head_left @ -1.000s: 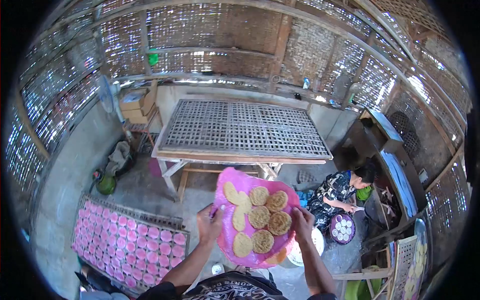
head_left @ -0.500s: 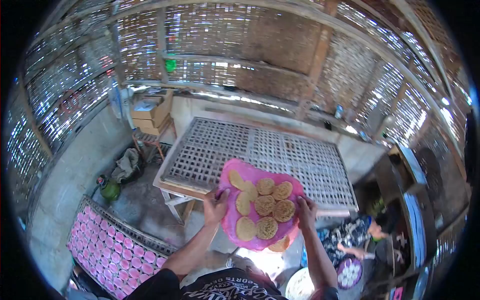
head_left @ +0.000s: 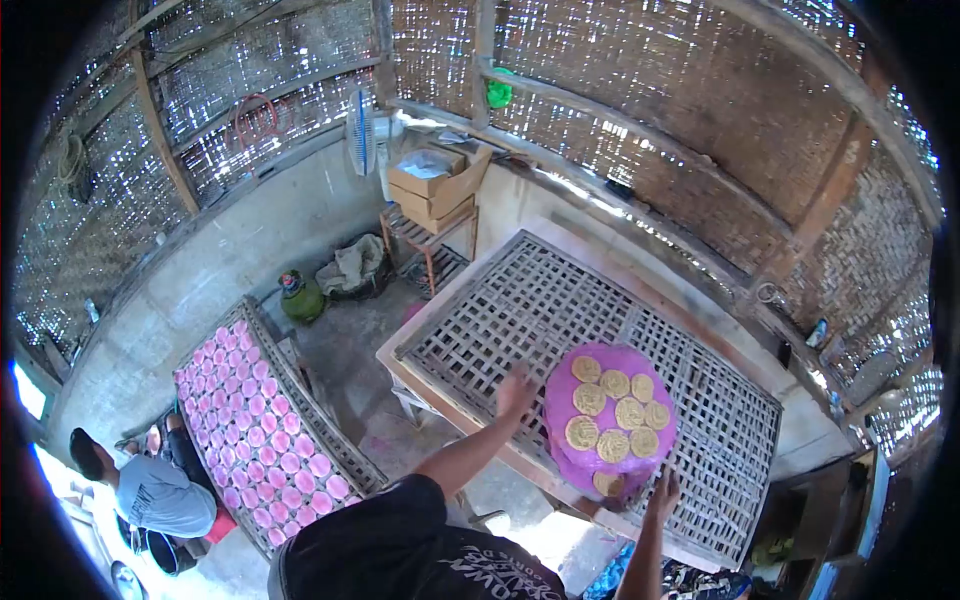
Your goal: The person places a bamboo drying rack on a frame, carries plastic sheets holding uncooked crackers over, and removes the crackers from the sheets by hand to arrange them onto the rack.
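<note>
black shirt (head_left: 390, 530) is sitting nearest. right hand (head_left: 662, 497) is hovering at the front edge of the lattice rack (head_left: 500, 330), fingers extending, gripping nothing; whether it's brushing the pink sheet (head_left: 608, 423), can't tell. left hand (head_left: 516, 392) is blurring just beside the sheet, fingers looking open, holding nothing visible. change: sheet was up in both hands a second ago, now it's lying on the rack, so the rack is carrying it and its round tan pieces (head_left: 613, 446). long axis is running roughly away from the shirt, across the rack's width; narrower lobe is pointing back toward the shirt, one piece showing there. farther off, cardboard boxes (head_left: 432, 188) are standing beyond the rack.
</note>
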A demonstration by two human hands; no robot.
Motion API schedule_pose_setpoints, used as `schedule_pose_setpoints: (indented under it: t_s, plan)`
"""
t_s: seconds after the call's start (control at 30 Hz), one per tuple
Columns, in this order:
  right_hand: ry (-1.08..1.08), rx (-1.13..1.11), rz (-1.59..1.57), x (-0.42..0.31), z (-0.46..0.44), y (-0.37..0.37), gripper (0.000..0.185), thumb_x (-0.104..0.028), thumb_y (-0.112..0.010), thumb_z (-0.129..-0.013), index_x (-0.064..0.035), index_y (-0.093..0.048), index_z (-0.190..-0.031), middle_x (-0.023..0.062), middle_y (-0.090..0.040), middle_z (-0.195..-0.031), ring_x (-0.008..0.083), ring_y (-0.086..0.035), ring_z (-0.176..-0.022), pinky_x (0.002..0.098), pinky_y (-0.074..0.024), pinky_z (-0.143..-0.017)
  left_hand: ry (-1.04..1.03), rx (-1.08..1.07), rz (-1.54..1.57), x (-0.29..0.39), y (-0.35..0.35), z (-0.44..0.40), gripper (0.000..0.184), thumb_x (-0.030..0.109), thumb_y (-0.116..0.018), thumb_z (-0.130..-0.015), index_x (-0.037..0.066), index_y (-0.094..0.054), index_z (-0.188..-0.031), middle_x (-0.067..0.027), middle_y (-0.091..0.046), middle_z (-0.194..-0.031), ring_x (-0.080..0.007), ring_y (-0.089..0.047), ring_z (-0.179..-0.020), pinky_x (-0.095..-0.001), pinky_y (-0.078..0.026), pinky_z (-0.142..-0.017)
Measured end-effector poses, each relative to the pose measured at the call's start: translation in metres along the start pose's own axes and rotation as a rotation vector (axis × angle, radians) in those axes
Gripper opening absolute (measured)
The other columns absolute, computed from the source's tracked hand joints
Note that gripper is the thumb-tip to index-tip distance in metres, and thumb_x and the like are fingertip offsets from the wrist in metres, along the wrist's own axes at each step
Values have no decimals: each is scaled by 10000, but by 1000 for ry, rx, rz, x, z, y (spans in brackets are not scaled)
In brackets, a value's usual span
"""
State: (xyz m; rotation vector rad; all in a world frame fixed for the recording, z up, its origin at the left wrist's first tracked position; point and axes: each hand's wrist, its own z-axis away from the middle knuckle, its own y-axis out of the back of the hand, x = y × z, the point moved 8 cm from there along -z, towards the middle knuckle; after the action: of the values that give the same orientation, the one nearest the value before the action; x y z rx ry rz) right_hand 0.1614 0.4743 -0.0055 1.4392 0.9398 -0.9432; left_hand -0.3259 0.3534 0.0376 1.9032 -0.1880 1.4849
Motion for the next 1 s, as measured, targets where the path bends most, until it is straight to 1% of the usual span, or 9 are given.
schedule_pose_setpoints:
  t_s: [0.07, 0.2, 0.47, 0.6, 0.63, 0.77, 0.87, 0.97, 1.0]
  plan:
    - [-286, 151, -362, 38, 59, 10, 216, -244, -584, -944, -32, -595, -907, -3, -555, -758, 87, -482, -625, 270, -387, -515, -24, 245, -122, -42, 52, -12, 514, 49, -665, -734, 30, -547, -1234, -190, -636, -1116, -379, -605, -1047, -443, -481, -891]
    - [-579, 650, -347, 43, 160, 8, 291, -303, -657, -887, -32, -554, -856, 15, -543, -726, 120, -502, -595, 277, -362, -477, -29, 571, -592, -86, 150, -62, 514, 154, -636, -785, 66, -531, -1280, -186, -562, -1219, -353, -506, -1158, -467, -358, -1026]
    - [-642, 794, -511, 90, 130, -45, 667, -531, -649, -849, 134, -604, -851, 172, -635, -684, 216, -576, -471, 366, -410, -354, 315, -73, -784, -171, 159, -170, 602, 508, -588, -860, 12, -589, -1202, -195, -541, -1268, -368, -477, -1221, -475, -409, -995]
    - [-704, 411, -825, 112, 117, -56, 495, -636, -553, -880, -157, -615, -988, 15, -620, -703, 167, -447, -378, 276, -335, -338, 515, -380, -551, -163, 179, -182, 767, 664, -597, -813, -7, -613, -1185, -214, -506, -1322, -359, -453, -1264, -456, -404, -1016]
    - [-882, 717, -795, 95, 128, -57, 435, -606, -611, -866, -187, -552, -763, -28, -418, -474, 111, -326, -319, 271, -247, -314, 477, -349, -630, -201, 170, -194, 836, 697, -653, -738, -12, -627, -1180, -216, -564, -1263, -359, -526, -1194, -450, -430, -982]
    - [-923, 619, -754, 87, 132, -59, 426, -592, -586, -885, -180, -556, -781, -37, -330, -411, 112, -295, -312, 275, -247, -311, 328, -239, -536, -237, 171, -209, 830, 688, -731, -625, -24, -694, -1051, -224, -681, -1064, -358, -646, -1032, -442, -499, -891]
    - [-858, 560, -723, 98, 134, -54, 471, -626, -537, -883, -174, -538, -750, -31, -369, -413, 133, -307, -312, 286, -241, -320, 435, -265, -452, -142, 200, -202, 810, 661, -736, -653, -41, -691, -1054, -232, -689, -1045, -363, -656, -1008, -434, -501, -866]
    - [-798, 539, -754, 8, 146, -100, 389, -503, -600, -868, -183, -625, -1086, 14, -610, -953, 153, -522, -754, 388, -439, -614, 280, -97, -623, -199, 230, -254, 782, 627, -769, -649, -43, -691, -1046, -237, -694, -1027, -354, -668, -982, -438, -500, -835]
    - [-822, 545, -748, -5, 155, -118, 367, -501, -592, -874, -199, -628, -1080, -4, -593, -902, 152, -500, -706, 368, -442, -605, 255, -73, -630, -213, 241, -273, 757, 609, -753, -680, -35, -681, -1071, -228, -693, -1014, -349, -662, -954, -446, -498, -821]
